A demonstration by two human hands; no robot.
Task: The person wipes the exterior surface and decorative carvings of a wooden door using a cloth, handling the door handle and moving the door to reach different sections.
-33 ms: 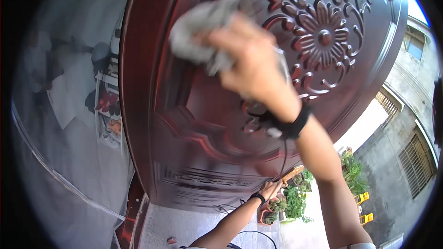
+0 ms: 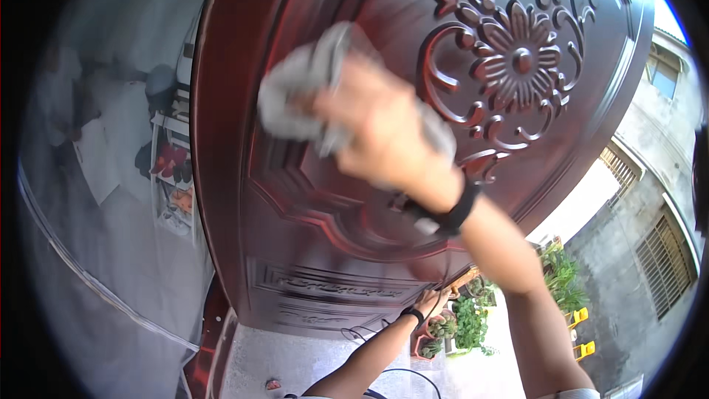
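A dark red carved door fills the middle of the view. Against its upper panel my right hand is closed on a grey cloth, which bunches out past the fingers; both are blurred by motion. To the right of that hand is a raised flower carving. Lower down, my left hand reaches to the door's right edge, closed by a golden-brown door handle; its fingertips are partly hidden. A black band circles each wrist, and a thin dark cable hangs below the right one.
Potted plants stand beyond the door's edge, with yellow chairs to their right. A grey building with barred windows rises behind. Left of the door is a shoe rack. A dark cable loops over the pale floor.
My right hand and the grey cloth have shifted left and slightly down across the door panel. The left hand stays at the door's edge.
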